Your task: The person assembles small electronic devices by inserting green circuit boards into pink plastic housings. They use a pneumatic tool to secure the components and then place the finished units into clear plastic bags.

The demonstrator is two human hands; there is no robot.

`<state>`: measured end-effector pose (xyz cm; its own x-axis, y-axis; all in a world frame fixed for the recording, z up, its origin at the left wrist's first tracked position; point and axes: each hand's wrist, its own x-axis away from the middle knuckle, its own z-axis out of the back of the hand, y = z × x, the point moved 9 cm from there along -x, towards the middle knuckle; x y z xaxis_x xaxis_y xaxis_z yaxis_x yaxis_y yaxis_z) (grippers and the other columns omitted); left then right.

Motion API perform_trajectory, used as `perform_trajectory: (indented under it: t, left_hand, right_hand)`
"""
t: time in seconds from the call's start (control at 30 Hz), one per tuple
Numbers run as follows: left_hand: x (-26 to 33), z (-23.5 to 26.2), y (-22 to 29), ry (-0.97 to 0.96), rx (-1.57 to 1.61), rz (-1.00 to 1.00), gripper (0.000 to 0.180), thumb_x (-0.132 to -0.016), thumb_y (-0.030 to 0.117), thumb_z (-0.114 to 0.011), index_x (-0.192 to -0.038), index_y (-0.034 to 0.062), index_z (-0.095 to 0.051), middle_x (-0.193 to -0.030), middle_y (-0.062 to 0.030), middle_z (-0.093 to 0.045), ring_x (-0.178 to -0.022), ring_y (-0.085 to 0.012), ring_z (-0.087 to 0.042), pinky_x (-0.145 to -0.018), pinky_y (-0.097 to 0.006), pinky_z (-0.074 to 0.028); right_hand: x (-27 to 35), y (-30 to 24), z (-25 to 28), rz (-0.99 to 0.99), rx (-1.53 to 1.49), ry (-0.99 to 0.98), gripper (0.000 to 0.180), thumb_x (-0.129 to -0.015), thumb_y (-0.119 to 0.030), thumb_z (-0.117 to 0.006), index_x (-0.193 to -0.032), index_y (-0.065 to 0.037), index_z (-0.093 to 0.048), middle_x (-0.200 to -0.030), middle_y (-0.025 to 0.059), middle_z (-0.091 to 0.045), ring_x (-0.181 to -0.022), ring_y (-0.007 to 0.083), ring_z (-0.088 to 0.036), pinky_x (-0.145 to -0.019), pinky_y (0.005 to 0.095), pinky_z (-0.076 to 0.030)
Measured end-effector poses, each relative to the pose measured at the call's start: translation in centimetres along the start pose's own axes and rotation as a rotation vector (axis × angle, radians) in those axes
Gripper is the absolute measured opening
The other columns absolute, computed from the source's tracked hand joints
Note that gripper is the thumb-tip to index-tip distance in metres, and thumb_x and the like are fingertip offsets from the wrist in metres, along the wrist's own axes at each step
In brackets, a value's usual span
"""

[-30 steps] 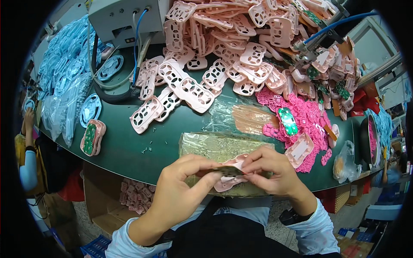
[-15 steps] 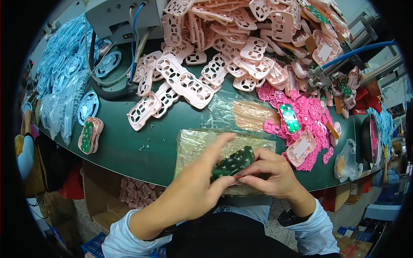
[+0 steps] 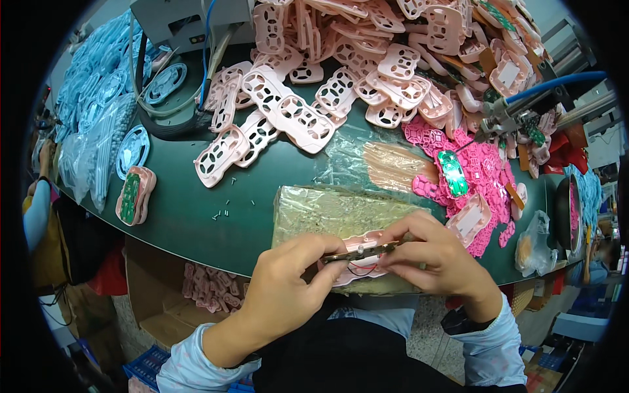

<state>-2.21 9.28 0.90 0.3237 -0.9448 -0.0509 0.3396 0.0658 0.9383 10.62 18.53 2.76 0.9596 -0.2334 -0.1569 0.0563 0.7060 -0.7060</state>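
Note:
Both hands hold a green circuit board (image 3: 359,253) tilted almost edge-on. My left hand (image 3: 291,268) pinches its left end between thumb and fingers; my right hand (image 3: 429,252) pinches the right end. Below the board lies a pale pink plastic shell (image 3: 373,237), its inside facing up, and thin red and dark wires (image 3: 362,269) run between the two. The shell rests on a film-wrapped pad (image 3: 308,213) at the table's near edge. My fingers cover parts of the board and shell.
Pale pink shells (image 3: 308,128) are heaped at the back, and bright pink rubber keypads (image 3: 485,177) lie to the right under a metal fixture (image 3: 504,121). Several screws (image 3: 223,213) are scattered left of the pad. A shell with a board (image 3: 135,196) sits farther left, near blue parts (image 3: 98,85).
The board has turned from showing its dark green face to nearly edge-on, uncovering the pink shell and wires. My left hand's raised fingers have come down onto the board.

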Motion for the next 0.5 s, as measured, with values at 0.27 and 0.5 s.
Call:
perform_trajectory:
  t: [0.27,0.5]
  left_hand:
    - [0.1,-0.1,0.2,0.016,0.047,0.083,0.019,-0.073,-0.005,-0.073,-0.09,0.0004,-0.067,-0.085,-0.0098,-0.069,-0.077,-0.0173,-0.067,-0.069,-0.028,-0.052]
    - [0.6,0.4,2.5,0.119,-0.144,-0.28,0.027,-0.063,-0.011,-0.07,-0.084,0.0057,-0.066,-0.083,-0.0071,-0.065,-0.076,-0.0251,-0.062,-0.068,-0.034,-0.05]
  right_hand:
    - [0.1,-0.4,-0.2,0.024,0.062,-0.064,0.029,-0.067,-0.002,-0.076,-0.094,-0.009,-0.068,-0.107,0.0083,-0.059,-0.092,0.0271,-0.058,-0.078,0.0374,-0.048]
    - [0.7,0.9,-0.1,-0.037,-0.105,0.005,0.026,-0.068,0.0,-0.076,-0.092,-0.006,-0.067,-0.106,0.0095,-0.06,-0.096,0.0263,-0.06,-0.076,0.0338,-0.051]
